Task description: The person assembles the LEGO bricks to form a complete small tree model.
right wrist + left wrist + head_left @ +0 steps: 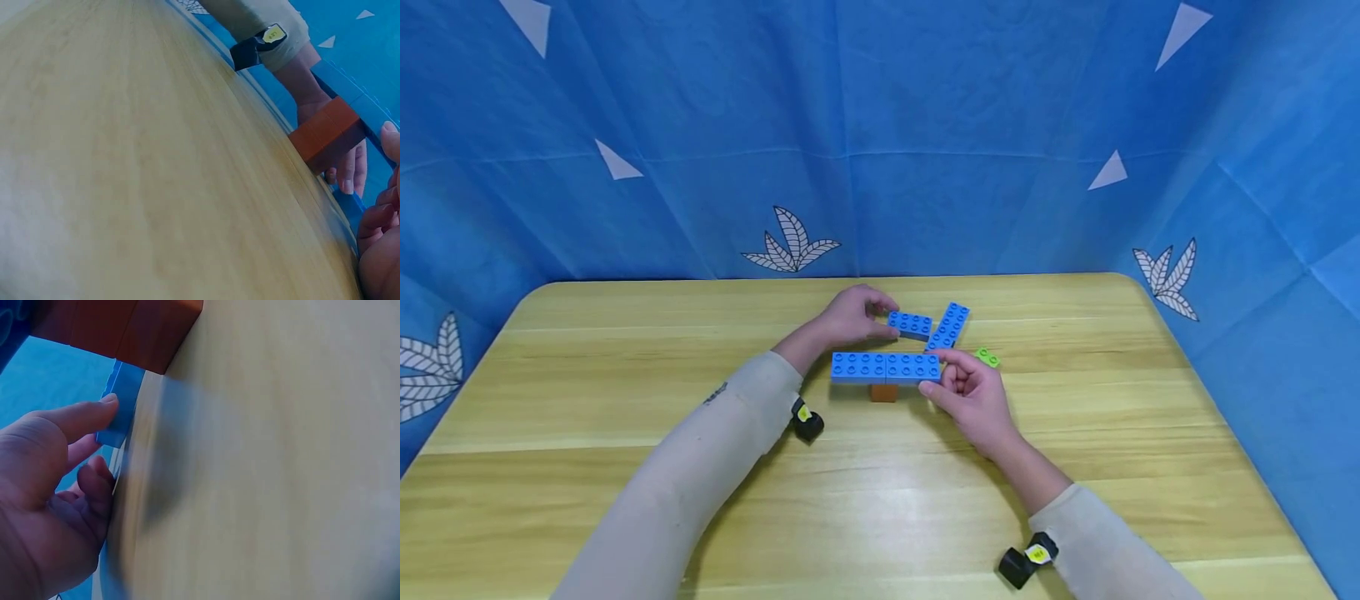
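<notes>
Two blue building bricks (859,367) lie end to end as a bar on top of an orange-brown brick stack (883,393), overhanging it on both sides. My right hand (973,400) pinches the right end of this bar between thumb and index finger. Behind the bar, my left hand (853,317) holds the left end of another blue brick (912,325), thumb in front and a finger behind. In the left wrist view the thumb lies against that blue brick (125,403), close to the stack (150,331). The right wrist view shows the stack (331,134) under the bar.
A further blue brick (951,321) lies slantwise just right of the left hand's brick. Beside the right hand's knuckles is a small green brick (987,357), partly hidden. The wooden table (625,358) ends at a blue patterned curtain (925,167) behind and at the sides.
</notes>
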Demonstrator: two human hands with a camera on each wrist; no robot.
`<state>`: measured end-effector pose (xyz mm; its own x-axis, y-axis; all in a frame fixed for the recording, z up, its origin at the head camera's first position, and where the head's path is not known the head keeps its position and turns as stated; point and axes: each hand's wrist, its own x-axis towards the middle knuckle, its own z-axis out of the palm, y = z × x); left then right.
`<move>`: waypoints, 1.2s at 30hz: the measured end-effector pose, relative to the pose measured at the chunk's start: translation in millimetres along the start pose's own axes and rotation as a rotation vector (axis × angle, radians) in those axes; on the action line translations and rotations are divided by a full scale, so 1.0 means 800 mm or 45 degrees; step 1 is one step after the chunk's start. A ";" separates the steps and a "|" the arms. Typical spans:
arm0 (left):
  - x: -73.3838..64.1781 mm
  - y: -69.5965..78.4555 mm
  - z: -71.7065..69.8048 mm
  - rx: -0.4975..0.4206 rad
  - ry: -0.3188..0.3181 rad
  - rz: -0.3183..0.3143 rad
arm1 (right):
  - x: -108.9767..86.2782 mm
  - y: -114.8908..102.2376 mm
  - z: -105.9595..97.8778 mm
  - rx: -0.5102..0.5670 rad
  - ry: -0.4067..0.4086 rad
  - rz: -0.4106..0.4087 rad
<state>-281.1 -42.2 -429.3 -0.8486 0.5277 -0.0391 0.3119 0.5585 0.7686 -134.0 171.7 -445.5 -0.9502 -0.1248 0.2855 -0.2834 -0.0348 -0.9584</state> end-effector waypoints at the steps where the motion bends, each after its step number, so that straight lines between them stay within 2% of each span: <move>1: -0.001 0.000 0.000 0.021 0.005 0.008 | 0.000 0.000 0.000 0.006 -0.002 -0.002; 6: -0.010 -0.002 -0.002 0.034 0.027 0.019 | 0.000 0.001 0.000 0.005 -0.001 0.006; 17: -0.043 -0.004 -0.019 -0.079 0.089 -0.077 | -0.001 0.002 -0.001 -0.009 0.005 0.032; 23: -0.071 0.008 -0.029 -0.092 0.141 -0.018 | 0.000 0.003 -0.001 -0.002 -0.001 0.017; 36: -0.117 0.022 -0.047 -0.257 0.226 0.014 | 0.000 0.002 0.000 0.012 -0.005 -0.005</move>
<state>-211.9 -106.1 -388.2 -0.9127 0.4028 0.0687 0.2450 0.4049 0.8809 -134.6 171.6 -447.2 -0.9487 -0.1288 0.2889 -0.2855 -0.0445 -0.9573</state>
